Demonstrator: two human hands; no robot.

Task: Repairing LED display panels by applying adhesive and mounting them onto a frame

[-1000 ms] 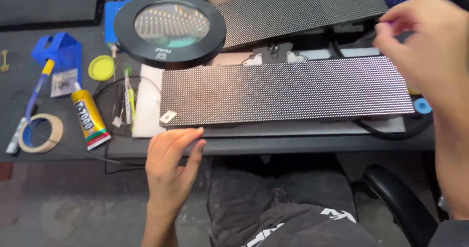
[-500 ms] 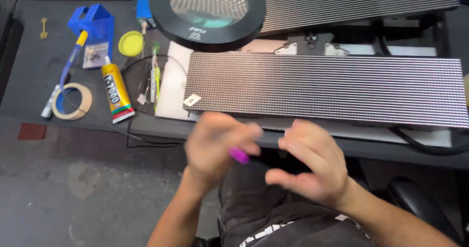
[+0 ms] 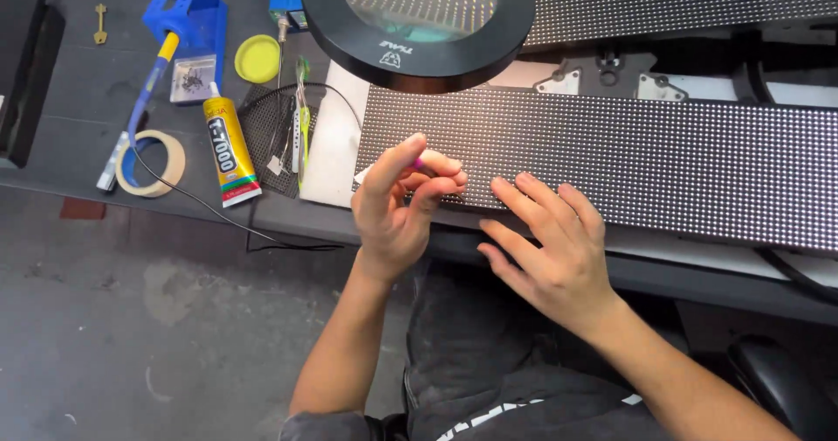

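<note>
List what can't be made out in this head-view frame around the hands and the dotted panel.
- Small pink item in the left hand: mostly covered by fingers; kind unclear.
- Dotted panel: right end cut off by the frame edge.
- Panel under the magnifier lamp: hidden by its ring.
- Right hand: palm contact unseen.

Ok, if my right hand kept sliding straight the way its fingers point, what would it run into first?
The right hand points up and left, fingertips already at the near edge of the dotted panel. It would slide across that panel first; beyond lies the round magnifier lamp, though that probably sits higher.
</note>
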